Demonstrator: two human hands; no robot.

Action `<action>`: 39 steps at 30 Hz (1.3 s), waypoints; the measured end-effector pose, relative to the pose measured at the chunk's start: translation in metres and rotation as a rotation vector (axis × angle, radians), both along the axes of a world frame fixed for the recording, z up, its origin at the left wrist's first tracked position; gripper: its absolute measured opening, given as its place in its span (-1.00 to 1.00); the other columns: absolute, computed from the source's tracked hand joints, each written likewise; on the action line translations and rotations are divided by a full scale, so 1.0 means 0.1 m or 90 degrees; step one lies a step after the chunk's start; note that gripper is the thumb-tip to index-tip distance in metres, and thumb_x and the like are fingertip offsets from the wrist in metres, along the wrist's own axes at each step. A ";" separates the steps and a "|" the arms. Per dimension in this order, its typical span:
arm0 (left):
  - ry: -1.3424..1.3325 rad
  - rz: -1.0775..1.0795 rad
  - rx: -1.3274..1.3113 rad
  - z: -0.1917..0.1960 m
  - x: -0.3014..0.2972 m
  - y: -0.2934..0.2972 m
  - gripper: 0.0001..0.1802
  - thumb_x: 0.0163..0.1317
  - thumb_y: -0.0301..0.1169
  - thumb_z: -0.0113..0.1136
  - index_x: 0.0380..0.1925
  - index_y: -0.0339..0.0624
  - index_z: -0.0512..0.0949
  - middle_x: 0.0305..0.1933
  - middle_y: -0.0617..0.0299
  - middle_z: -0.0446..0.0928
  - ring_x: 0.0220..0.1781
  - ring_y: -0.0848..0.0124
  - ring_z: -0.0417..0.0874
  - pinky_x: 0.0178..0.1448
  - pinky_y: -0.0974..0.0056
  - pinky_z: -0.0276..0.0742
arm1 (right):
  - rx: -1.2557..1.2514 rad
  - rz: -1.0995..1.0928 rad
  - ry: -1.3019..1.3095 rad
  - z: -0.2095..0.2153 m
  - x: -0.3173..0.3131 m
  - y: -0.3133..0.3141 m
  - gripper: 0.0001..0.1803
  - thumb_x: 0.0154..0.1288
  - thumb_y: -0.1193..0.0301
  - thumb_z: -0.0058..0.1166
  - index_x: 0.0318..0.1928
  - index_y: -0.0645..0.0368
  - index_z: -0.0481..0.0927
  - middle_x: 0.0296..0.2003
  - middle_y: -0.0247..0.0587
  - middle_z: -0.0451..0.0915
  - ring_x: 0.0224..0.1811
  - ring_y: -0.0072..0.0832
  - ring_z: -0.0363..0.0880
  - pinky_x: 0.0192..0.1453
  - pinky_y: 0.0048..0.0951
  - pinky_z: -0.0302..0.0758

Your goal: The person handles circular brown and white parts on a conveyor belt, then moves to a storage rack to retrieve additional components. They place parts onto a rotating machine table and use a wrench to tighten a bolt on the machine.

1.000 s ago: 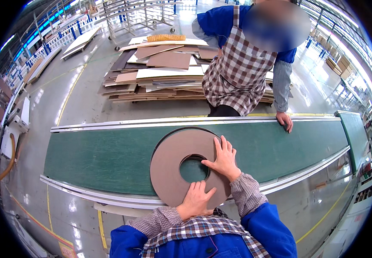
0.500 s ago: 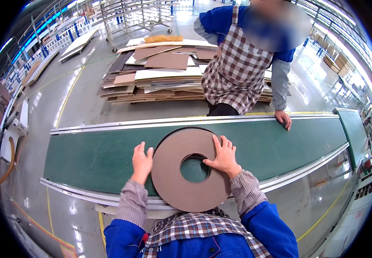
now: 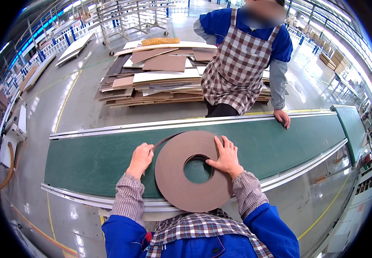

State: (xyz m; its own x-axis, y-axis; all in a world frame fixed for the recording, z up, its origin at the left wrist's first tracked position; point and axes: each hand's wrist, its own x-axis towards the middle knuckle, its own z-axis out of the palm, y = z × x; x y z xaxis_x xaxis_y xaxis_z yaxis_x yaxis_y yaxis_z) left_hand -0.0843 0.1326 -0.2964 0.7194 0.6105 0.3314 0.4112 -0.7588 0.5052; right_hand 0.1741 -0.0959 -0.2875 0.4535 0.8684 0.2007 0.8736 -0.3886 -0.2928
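My left hand (image 3: 141, 158) sits at the left rim of a big brown ring (image 3: 181, 180), a flat roll of tape or banding lying on the green belt (image 3: 87, 161) right in front of my chest. The fingers of that hand are curled in, and they seem to pinch the loose dark strip (image 3: 165, 139) that peels off the ring's outer edge just above my knuckles; I cannot tell how firmly they hold it. The wrist comes up from below, the checked cuff pulled down to it.

My right hand (image 3: 224, 157) lies flat and spread on the top face of the ring, on its right side. The thumb points left along the rim of the round hole (image 3: 198, 170), and the fingers reach up toward the far edge. It presses down and grips nothing. My two hands are apart, with the width of the ring between them.

The near edge of the ring hangs over the metal rail of the belt toward me.

Beyond my hands, across the belt, a person in a checked apron (image 3: 237, 64) stands with one hand (image 3: 283, 118) resting on the far rail. Behind them is a pile of flat boards (image 3: 160, 73) on the floor.
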 end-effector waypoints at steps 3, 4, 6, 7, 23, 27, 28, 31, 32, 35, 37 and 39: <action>-0.003 -0.043 -0.082 0.07 -0.09 -0.30 -0.80 0.09 -0.50 0.08 -0.28 -0.30 0.61 -0.42 -0.03 0.51 -0.33 0.04 0.57 -0.24 0.14 0.49 | -0.010 0.001 0.021 0.04 -0.03 0.01 0.05 -0.19 -0.01 0.32 0.34 0.08 0.19 0.28 0.09 0.13 0.28 0.01 0.14 0.27 -0.01 0.14; -0.032 -0.007 -0.103 0.05 -0.09 -0.37 -0.79 0.11 -0.49 0.10 -0.25 -0.30 0.61 -0.42 0.00 0.53 -0.37 0.13 0.58 -0.27 0.20 0.48 | -0.014 0.003 0.021 0.04 -0.02 0.01 0.06 -0.19 -0.03 0.32 0.34 0.07 0.18 0.28 0.09 0.13 0.28 0.01 0.14 0.28 -0.01 0.14; -0.084 0.049 -0.171 -0.03 -0.11 -0.42 -0.79 0.14 -0.48 0.12 -0.23 -0.29 0.61 -0.41 0.03 0.55 -0.37 0.20 0.59 -0.26 0.23 0.48 | -0.031 0.004 0.020 0.03 -0.01 0.00 0.06 -0.18 -0.06 0.32 0.35 0.07 0.18 0.28 0.09 0.12 0.29 0.02 0.13 0.28 0.00 0.13; -0.110 0.077 -0.205 -0.07 -0.12 -0.44 -0.79 0.15 -0.48 0.13 -0.22 -0.29 0.61 -0.40 0.05 0.56 -0.38 0.23 0.60 -0.26 0.25 0.48 | -0.030 0.009 0.019 0.02 -0.01 0.01 0.06 -0.17 -0.10 0.31 0.34 0.07 0.19 0.28 0.10 0.12 0.29 0.03 0.12 0.28 0.00 0.14; -0.126 0.148 -0.327 -0.38 -0.02 -1.13 -0.22 0.31 -0.16 0.06 0.32 -0.49 0.03 0.30 -0.23 0.18 0.33 0.02 0.24 0.42 0.14 0.04 | -0.095 0.343 0.007 0.34 -1.14 -0.69 0.27 -0.28 -0.17 0.35 0.37 0.25 0.05 0.19 0.26 0.29 0.27 0.04 0.25 0.35 0.11 0.09; -0.171 0.162 -0.458 -0.42 -0.16 -1.15 -0.29 0.42 -0.16 -0.12 0.36 -0.44 -0.03 0.50 -0.09 -0.13 0.53 0.15 -0.11 0.52 0.18 -0.20 | -0.120 0.387 0.032 0.18 -1.20 -0.54 0.41 -0.51 -0.06 0.47 0.39 0.22 0.00 -0.10 0.18 0.39 -0.02 0.01 0.37 0.17 0.00 0.23; -0.152 0.150 -0.418 -0.58 -0.26 -1.05 -0.28 0.43 -0.14 -0.14 0.37 -0.44 -0.04 0.50 -0.06 -0.12 0.51 0.17 -0.05 0.51 0.18 -0.14 | -0.133 0.407 0.045 0.13 -1.21 -0.48 0.46 -0.57 -0.07 0.48 0.40 0.21 -0.02 -0.11 0.18 0.39 -0.06 0.01 0.39 0.14 -0.01 0.25; -0.569 -0.050 -0.931 -0.61 -0.11 -1.02 -0.33 0.43 0.05 -0.34 0.26 -0.30 0.23 0.30 0.06 0.29 0.28 0.19 0.33 0.36 0.13 0.21 | -0.113 0.426 0.030 -0.14 -1.13 -0.42 0.57 -0.66 -0.03 0.50 0.44 0.16 -0.17 -0.15 0.11 0.35 -0.12 -0.12 0.36 0.01 -0.19 0.26; -0.548 -0.072 -0.875 -0.83 -0.22 -0.87 -0.32 0.42 0.10 -0.39 0.19 -0.28 0.30 0.21 0.07 0.38 0.17 0.19 0.44 0.28 0.10 0.31 | -0.126 0.429 0.022 -0.12 -1.14 -0.38 0.60 -0.67 -0.03 0.51 0.44 0.15 -0.20 -0.14 0.11 0.34 -0.12 -0.13 0.35 0.01 -0.21 0.26; -0.464 0.015 -0.720 -0.64 0.05 -1.00 -0.40 0.40 -0.06 -0.24 0.18 -0.39 0.29 0.17 -0.06 0.40 0.12 0.14 0.46 0.22 0.08 0.36 | -0.125 0.397 0.041 -0.17 -1.08 -0.40 0.64 -0.61 -0.13 0.47 0.45 0.14 -0.34 -0.13 0.19 0.37 -0.12 -0.07 0.39 0.01 -0.20 0.26; -0.415 0.108 -0.594 -0.53 -0.04 -1.16 -0.44 0.39 -0.17 -0.13 0.17 -0.46 0.28 0.14 -0.14 0.41 0.09 0.10 0.48 0.18 0.06 0.39 | -0.117 0.364 0.126 -0.06 -1.08 -0.41 0.57 -0.51 -0.18 0.43 0.45 0.15 -0.29 -0.13 0.24 0.42 -0.12 -0.04 0.42 0.07 -0.18 0.27; -0.349 0.146 -0.508 -0.45 -0.07 -1.26 -0.44 0.39 -0.22 -0.09 0.19 -0.50 0.25 0.17 -0.20 0.36 0.12 0.07 0.44 0.19 0.06 0.39 | -0.057 0.300 0.136 -0.12 -1.13 -0.42 0.52 -0.42 -0.24 0.37 0.40 0.36 -0.21 -0.15 0.24 0.47 -0.13 -0.07 0.45 0.04 -0.23 0.30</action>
State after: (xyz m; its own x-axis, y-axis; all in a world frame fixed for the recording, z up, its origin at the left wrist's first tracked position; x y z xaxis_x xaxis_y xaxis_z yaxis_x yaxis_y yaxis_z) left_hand -0.0918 0.0068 -0.3410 0.4262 0.9045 0.0139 0.0628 -0.0450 0.9970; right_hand 0.0614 -0.1376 -0.2994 0.0320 0.9976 0.0622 0.8843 0.0008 -0.4670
